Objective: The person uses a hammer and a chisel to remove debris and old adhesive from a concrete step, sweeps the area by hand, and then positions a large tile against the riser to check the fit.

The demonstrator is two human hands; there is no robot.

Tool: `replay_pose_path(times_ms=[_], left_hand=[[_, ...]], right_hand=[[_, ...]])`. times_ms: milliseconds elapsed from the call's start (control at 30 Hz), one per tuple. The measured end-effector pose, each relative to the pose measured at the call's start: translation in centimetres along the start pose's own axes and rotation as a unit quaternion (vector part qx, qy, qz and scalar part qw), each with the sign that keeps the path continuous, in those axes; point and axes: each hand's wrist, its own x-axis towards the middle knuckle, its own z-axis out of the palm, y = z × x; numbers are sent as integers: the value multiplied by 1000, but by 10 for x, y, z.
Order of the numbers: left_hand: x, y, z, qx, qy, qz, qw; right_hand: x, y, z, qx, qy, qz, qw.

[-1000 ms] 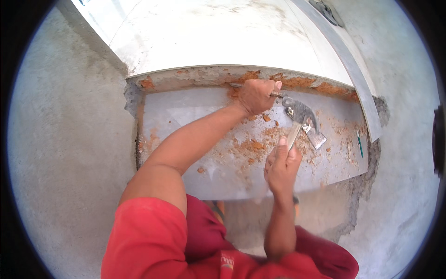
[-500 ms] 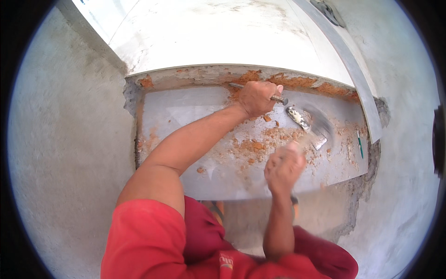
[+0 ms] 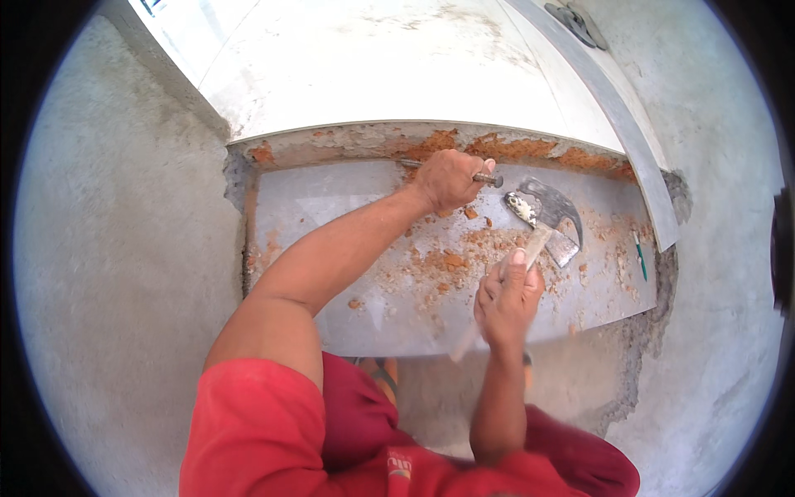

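On the left, a grey slab (image 3: 302, 195) is lying at the foot of a chipped orange-and-grey ledge (image 3: 522, 148). The left hand (image 3: 447, 180) is wrapping its grip around a metal chisel (image 3: 490, 179), which is pointing leftward at the ledge's base; whether the tip is touching is unclear. Orange rubble (image 3: 454, 261) is scattering across the slab. Farther right, the right hand (image 3: 507, 305) is closing its grip around the handle of a claw hammer (image 3: 556, 209), whose head is showing right of the chisel's end, apart from it. Behind it, a scraper (image 3: 563, 248) is lying on the slab; rightmost, a green pen (image 3: 641, 258) is resting there.
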Motion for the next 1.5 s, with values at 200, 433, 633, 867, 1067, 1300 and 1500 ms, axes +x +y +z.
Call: replay_pose_path(times_ms=[200, 433, 633, 867, 1067, 1300, 1500], left_hand=[[-4, 24, -11, 32, -97, 36, 994], [-19, 45, 4, 95, -185, 27, 978], [-8, 40, 6, 231, -270, -117, 927], [-15, -11, -11, 288, -273, -35, 917], [-17, -26, -20, 253, -344, -76, 901], [-57, -28, -36, 326, -311, -109, 886], [-47, -1, -66, 347, -330, -226, 848]], right_hand=[[10, -17, -22, 13, 28, -37, 999], [23, -32, -32, -12, 41, -50, 998], [28, -28, -39, -33, 22, -7, 999], [29, -20, -36, -14, -11, -3, 1000], [36, -18, -32, 39, -29, 11, 999], [43, -18, -30, 66, -47, -29, 996], [45, -16, -33, 71, -54, -46, 995]])
